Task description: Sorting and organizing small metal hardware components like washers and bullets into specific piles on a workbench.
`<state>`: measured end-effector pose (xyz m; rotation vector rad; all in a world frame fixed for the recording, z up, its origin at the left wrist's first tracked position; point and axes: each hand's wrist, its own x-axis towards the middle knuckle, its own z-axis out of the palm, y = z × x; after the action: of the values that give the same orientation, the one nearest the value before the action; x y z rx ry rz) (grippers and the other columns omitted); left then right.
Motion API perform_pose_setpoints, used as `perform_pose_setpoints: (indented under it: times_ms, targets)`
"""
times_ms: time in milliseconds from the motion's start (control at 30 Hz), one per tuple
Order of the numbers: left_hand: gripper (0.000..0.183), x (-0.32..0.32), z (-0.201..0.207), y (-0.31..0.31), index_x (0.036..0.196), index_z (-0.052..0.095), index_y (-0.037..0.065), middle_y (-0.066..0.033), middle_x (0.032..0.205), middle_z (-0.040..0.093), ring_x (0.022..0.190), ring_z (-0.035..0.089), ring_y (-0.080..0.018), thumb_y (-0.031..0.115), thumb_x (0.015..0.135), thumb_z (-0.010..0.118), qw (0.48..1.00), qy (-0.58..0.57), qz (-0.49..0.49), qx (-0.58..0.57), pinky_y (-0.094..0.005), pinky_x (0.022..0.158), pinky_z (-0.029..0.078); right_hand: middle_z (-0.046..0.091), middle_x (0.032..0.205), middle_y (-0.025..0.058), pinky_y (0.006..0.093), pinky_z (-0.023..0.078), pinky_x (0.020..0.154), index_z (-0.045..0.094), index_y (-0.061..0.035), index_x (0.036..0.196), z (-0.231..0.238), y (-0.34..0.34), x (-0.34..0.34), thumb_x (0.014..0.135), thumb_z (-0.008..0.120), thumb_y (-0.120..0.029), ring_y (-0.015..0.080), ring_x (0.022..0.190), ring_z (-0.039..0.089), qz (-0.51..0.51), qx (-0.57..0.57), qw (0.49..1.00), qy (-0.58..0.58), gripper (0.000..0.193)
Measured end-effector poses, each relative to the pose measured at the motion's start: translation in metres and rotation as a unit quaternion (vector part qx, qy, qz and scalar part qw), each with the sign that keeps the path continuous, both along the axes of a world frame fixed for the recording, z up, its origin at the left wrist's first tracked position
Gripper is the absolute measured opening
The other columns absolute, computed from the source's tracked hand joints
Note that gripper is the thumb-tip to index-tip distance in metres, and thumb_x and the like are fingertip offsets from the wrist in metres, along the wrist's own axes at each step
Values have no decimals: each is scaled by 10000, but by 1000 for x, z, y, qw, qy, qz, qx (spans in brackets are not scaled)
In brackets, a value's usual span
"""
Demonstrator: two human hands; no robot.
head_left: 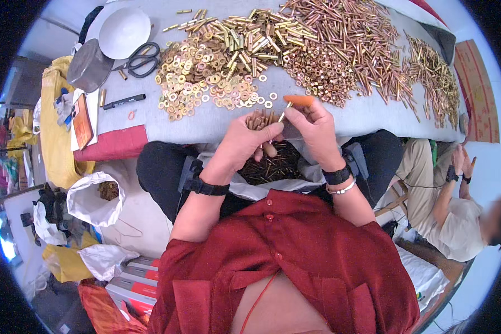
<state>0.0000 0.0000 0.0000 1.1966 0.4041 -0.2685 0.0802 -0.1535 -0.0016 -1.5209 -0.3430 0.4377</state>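
Head view: left hand (242, 140) clasps several coppery pieces (260, 118).
Right hand (315, 126) pinches one slim brassy rod (284, 113).

Cloth-covered table (197, 127); pale floor (145, 220); bright light (7, 243) far left

wearer's hands (242, 140) (317, 129): 2 | scissors (133, 65): 1 | marker (124, 102): 1 | phone (82, 123): 1 | white bowl (125, 33): 1
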Motion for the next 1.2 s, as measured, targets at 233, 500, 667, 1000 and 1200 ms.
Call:
perform_pose_setpoints:
  times_ms: [233, 500, 667, 1000, 1200]
  targets:
    - [235, 0, 3, 1, 918, 578, 42, -47, 717, 616, 474, 536, -83, 258, 852, 641, 998, 16, 30, -45, -193, 340, 345, 624, 836, 61, 288, 456, 650, 645, -31, 926, -9, 15, 25, 841, 624, -174, 178, 743, 583, 32, -137, 972, -188, 167]
    - [195, 1, -3, 9, 943, 562, 32, -94, 810, 635, 543, 597, -117, 210, 878, 606, 983, -15, 80, -162, -196, 352, 385, 584, 792, 123, 377, 452, 653, 617, -46, 832, -21, 34, 37, 762, 658, -123, 282, 721, 564, -10, -249, 850, -463, 112]
    - [182, 3, 1, 2, 920, 570, 36, -69, 774, 630, 528, 570, -102, 207, 873, 609, 993, -15, 94, -64, -197, 351, 383, 644, 805, 113, 270, 462, 613, 619, -28, 890, -12, 22, 12, 828, 620, -107, 184, 679, 598, -17, -67, 987, -146, 100]
    - [207, 4, -7, -1, 924, 552, 25, -66, 779, 613, 537, 584, -119, 210, 866, 623, 991, -45, 62, -112, -200, 358, 403, 611, 807, 124, 368, 470, 571, 632, -49, 963, -15, 10, -12, 785, 633, -63, 307, 683, 592, -47, -60, 904, -421, 178]
    - [237, 4, -4, 1, 948, 551, 21, -75, 800, 622, 514, 574, -108, 220, 856, 640, 993, -24, 97, -57, -199, 355, 398, 556, 805, 117, 411, 429, 656, 620, -66, 905, -14, -3, 26, 753, 669, -137, 308, 755, 536, -135, -244, 818, -502, 175]
